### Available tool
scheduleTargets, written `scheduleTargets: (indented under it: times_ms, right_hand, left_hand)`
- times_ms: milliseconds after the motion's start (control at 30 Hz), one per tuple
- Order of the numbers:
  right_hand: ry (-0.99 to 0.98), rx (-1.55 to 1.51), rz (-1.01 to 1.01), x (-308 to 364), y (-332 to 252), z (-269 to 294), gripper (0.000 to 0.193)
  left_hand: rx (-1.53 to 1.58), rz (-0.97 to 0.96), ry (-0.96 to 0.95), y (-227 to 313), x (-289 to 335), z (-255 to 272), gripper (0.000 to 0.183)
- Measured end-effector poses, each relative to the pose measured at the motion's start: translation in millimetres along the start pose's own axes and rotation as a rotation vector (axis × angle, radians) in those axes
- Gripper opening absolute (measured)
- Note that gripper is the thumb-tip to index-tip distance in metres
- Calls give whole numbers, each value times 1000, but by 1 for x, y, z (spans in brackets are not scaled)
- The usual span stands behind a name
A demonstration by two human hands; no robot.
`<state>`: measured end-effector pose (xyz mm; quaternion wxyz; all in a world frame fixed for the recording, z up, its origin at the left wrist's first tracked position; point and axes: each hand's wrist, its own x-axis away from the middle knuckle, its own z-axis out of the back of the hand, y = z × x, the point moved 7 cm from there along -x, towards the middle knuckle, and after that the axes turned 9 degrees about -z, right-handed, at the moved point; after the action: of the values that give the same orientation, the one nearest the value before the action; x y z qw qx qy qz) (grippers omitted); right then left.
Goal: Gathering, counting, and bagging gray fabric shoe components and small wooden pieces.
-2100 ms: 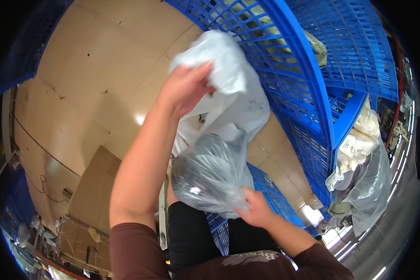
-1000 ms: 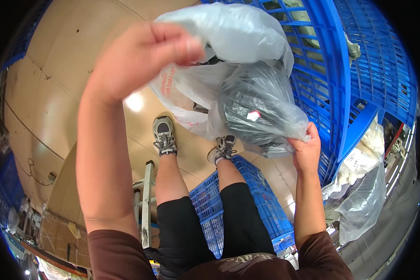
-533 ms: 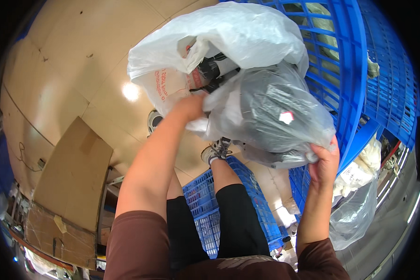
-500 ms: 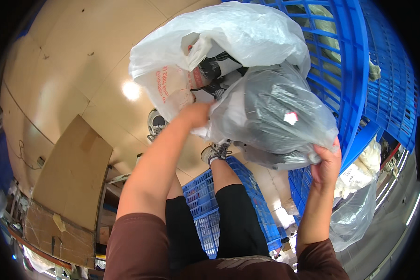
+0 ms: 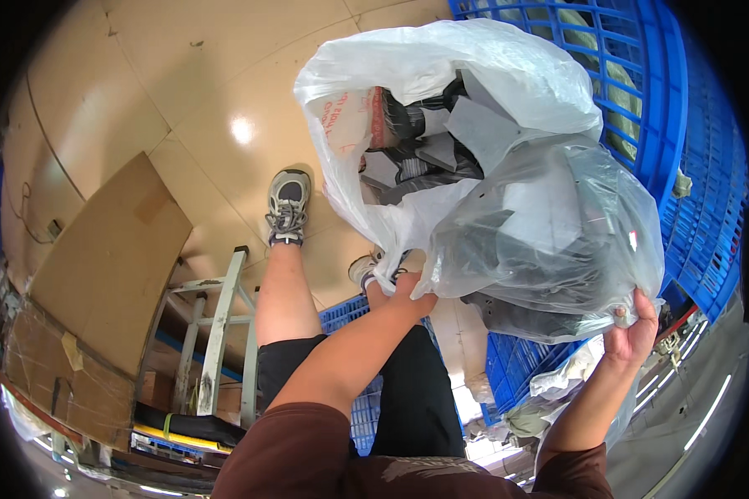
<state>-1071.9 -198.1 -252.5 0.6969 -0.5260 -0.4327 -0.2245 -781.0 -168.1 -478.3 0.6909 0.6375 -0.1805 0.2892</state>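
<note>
- Glossy beige floor tiles [image 5: 225, 91] spread beneath a person in a brown short-sleeved shirt [image 5: 295, 441] and black knee-length shorts [image 5: 420, 399].
- Left hand [image 5: 409, 298] pinches gathered plastic where two bags meet, its fingertips partly hidden by the folds.
- Right hand [image 5: 631, 334], thumb and fingers pressed together, grips the lower right corner of a translucent grey plastic bag [image 5: 549, 287].
- Stretched between both hands, the translucent bag shows a pale flat piece and dark contents through its film.
- Just beyond it, a large white plastic bag with red lettering [image 5: 449, 50] gapes wide before the person, exposing jumbled black and grey pieces [image 5: 424, 154]; whether its base rests on the floor cannot be told.
- Near the bags, at right, rises a blue plastic lattice crate [image 5: 666, 100].
- Below, at left, a grey lace-up sports shoe [image 5: 290, 204] stands on the tiles.
- Farther left, a white metal ladder-like frame [image 5: 222, 333] stands beside a brown cardboard sheet [image 5: 112, 266].
</note>
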Motion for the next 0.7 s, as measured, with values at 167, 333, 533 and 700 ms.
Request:
scheduleTargets:
  times_ms: [167, 333, 533, 700]
  right_hand:
    - [-2, -87, -79, -1, -10, -11, 31]
    - [-196, -239, -190, -7, 8, -63, 31]
    - [-168, -200, -142, -10, 22, -135, 32]
    - [-289, -105, 38, -22, 35, -127, 31]
  left_hand:
    - [-463, -113, -330, 31, -19, -73, 38]
    - [155, -255, -401, 99, 6, -143, 60]
    - [-85, -584, -566, 166, 47, -123, 61]
    - [49, -335, -491, 152, 86, 8, 55]
